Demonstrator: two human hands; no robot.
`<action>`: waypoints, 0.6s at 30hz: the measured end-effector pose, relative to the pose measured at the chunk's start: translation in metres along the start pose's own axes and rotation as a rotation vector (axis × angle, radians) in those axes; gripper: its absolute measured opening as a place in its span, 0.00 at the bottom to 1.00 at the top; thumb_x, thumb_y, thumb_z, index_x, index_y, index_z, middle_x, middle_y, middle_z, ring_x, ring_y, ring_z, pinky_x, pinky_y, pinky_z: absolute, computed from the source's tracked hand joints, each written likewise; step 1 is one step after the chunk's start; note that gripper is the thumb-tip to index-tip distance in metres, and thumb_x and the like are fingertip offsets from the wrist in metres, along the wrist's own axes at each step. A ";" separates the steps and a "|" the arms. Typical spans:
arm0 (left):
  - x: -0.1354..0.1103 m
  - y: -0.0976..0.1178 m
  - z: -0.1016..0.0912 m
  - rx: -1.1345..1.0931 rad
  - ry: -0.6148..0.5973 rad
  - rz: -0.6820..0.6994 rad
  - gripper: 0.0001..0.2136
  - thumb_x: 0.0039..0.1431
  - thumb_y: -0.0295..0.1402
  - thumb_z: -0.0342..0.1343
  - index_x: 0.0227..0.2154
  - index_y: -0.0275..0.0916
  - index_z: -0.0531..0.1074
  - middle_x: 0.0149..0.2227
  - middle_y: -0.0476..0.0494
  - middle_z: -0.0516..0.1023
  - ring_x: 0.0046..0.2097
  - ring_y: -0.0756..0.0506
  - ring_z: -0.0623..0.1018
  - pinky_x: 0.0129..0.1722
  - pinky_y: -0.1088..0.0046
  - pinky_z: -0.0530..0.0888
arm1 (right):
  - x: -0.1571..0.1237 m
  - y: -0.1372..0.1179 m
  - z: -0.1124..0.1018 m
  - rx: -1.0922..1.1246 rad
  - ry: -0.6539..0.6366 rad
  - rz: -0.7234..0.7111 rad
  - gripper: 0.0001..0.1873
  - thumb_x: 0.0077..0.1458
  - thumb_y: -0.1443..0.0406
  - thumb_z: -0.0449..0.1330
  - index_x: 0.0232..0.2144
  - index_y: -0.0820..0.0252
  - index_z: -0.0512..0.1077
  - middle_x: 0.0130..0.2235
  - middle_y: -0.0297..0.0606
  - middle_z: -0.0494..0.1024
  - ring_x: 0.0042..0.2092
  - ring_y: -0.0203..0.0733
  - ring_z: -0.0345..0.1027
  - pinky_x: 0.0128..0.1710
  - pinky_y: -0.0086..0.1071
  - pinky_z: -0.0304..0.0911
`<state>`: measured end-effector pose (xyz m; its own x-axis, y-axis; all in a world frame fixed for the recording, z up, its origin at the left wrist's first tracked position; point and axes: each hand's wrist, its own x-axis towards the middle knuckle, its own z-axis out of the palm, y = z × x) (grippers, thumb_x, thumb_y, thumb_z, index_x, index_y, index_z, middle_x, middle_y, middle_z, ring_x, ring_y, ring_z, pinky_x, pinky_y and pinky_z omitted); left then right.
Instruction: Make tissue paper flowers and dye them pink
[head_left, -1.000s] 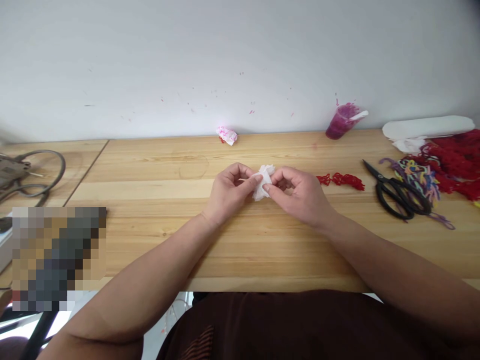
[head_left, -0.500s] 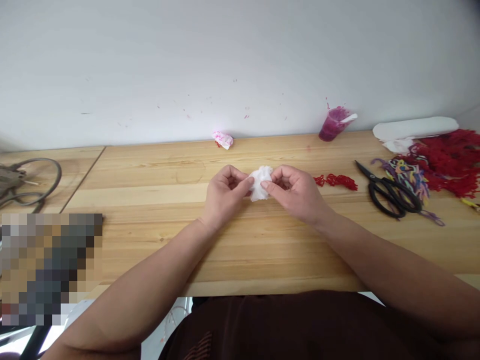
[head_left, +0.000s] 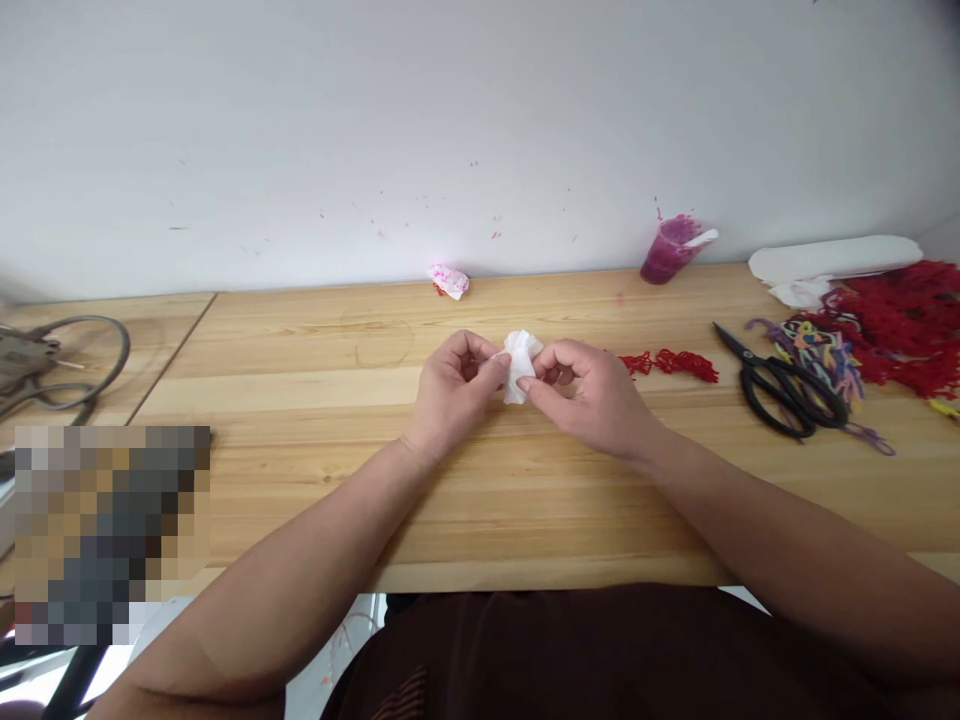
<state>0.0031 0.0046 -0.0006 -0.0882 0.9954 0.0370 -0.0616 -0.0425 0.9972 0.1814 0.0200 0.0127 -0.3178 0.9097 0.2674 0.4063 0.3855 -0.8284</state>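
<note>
Between my two hands is a small crumpled piece of white tissue (head_left: 520,362), held just above the wooden table (head_left: 315,510). The thumb and fingers of my left hand (head_left: 459,388) pinch its left side. On the opposite side, my right hand (head_left: 589,398) grips the tissue's lower right edge between thumb and curled fingers. Red yarn (head_left: 679,364) lies on the table just beyond my right hand, which partly hides it. Farther right rest black-handled scissors (head_left: 784,385), their blades pointing to the back left.
By the wall stand a pink-stained tissue bundle (head_left: 450,281) and a cup of purple liquid (head_left: 670,252) with a white stick. Multicoloured yarn (head_left: 821,355), a red yarn heap (head_left: 907,325) and a long white pad (head_left: 836,258) lie right. A grey cable (head_left: 112,345) curls at left.
The white tissue looks narrower and more folded than before. My right hand's fingers have shifted slightly on its edge, while my left hand keeps its pinch.
</note>
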 end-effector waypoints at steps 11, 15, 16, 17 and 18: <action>0.000 0.000 0.000 -0.090 -0.016 -0.031 0.12 0.56 0.38 0.67 0.31 0.39 0.70 0.30 0.48 0.78 0.33 0.49 0.78 0.37 0.72 0.75 | 0.004 0.008 0.003 0.203 -0.012 0.154 0.12 0.55 0.59 0.66 0.26 0.58 0.70 0.25 0.30 0.71 0.26 0.34 0.60 0.26 0.31 0.55; -0.001 0.004 0.001 -0.063 -0.074 -0.024 0.13 0.54 0.39 0.69 0.33 0.38 0.72 0.30 0.50 0.76 0.30 0.51 0.75 0.31 0.75 0.72 | 0.003 0.005 0.003 0.211 -0.026 0.147 0.12 0.55 0.59 0.66 0.26 0.57 0.71 0.25 0.30 0.71 0.26 0.34 0.60 0.26 0.31 0.55; -0.002 0.005 0.001 -0.050 -0.081 -0.035 0.13 0.54 0.39 0.69 0.33 0.38 0.72 0.29 0.50 0.76 0.28 0.52 0.74 0.29 0.76 0.71 | 0.003 0.004 0.002 0.203 -0.029 0.143 0.11 0.55 0.59 0.66 0.26 0.58 0.71 0.25 0.30 0.72 0.26 0.34 0.60 0.26 0.31 0.55; -0.002 0.005 0.001 -0.046 -0.082 -0.050 0.13 0.54 0.40 0.69 0.32 0.38 0.72 0.28 0.50 0.75 0.27 0.52 0.73 0.28 0.76 0.70 | 0.002 0.003 0.002 0.193 -0.032 0.138 0.11 0.55 0.60 0.66 0.26 0.58 0.71 0.25 0.30 0.72 0.26 0.34 0.60 0.27 0.31 0.56; -0.003 0.005 0.001 -0.049 -0.080 -0.063 0.13 0.55 0.40 0.68 0.31 0.39 0.71 0.27 0.51 0.75 0.26 0.52 0.72 0.27 0.76 0.70 | 0.002 0.001 0.002 0.186 -0.034 0.131 0.10 0.55 0.61 0.66 0.26 0.58 0.71 0.26 0.30 0.72 0.26 0.34 0.61 0.27 0.31 0.56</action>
<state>0.0043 0.0020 0.0043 -0.0031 0.9998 -0.0189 -0.1136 0.0185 0.9934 0.1796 0.0222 0.0111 -0.3023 0.9433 0.1374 0.2818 0.2262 -0.9324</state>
